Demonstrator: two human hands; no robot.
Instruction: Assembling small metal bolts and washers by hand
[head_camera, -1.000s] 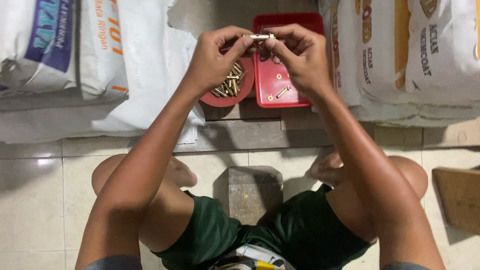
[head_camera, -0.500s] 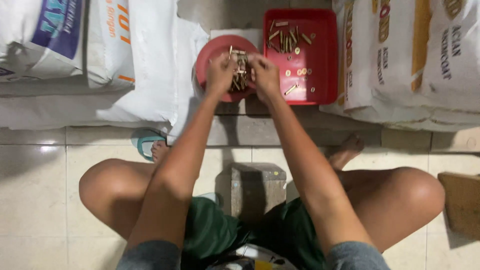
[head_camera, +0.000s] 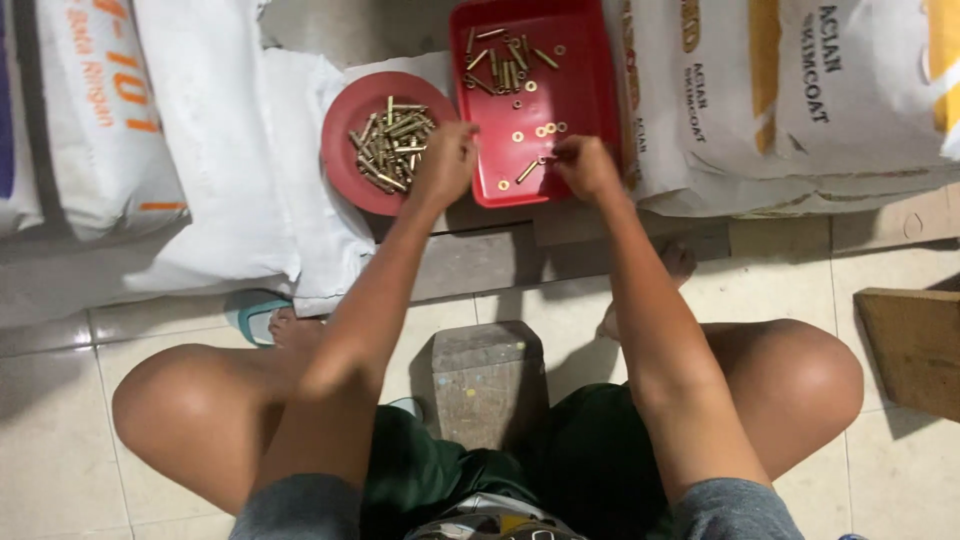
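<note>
A round red plate (head_camera: 345, 120) holds a heap of brass-coloured bolts (head_camera: 392, 143). Right of it stands a red rectangular tray (head_camera: 590, 90) with several loose bolts and small ring-shaped washers (head_camera: 541, 129). My left hand (head_camera: 447, 162) rests at the right edge of the plate, fingers curled, right beside the bolt heap; whether it holds a bolt is hidden. My right hand (head_camera: 583, 166) hovers over the lower part of the tray, fingertips pinched at a small brass piece near a bolt (head_camera: 527, 172).
White filled sacks (head_camera: 790, 90) lean at the right, and more sacks (head_camera: 150, 130) at the left. A grey stone block (head_camera: 488, 380) stands between my knees on the tiled floor. A wooden board (head_camera: 915, 345) lies at the right edge.
My hands came down from holding a bolt together in the air. The left hand settled at the plate's edge; the right hand moved right over the tray.
</note>
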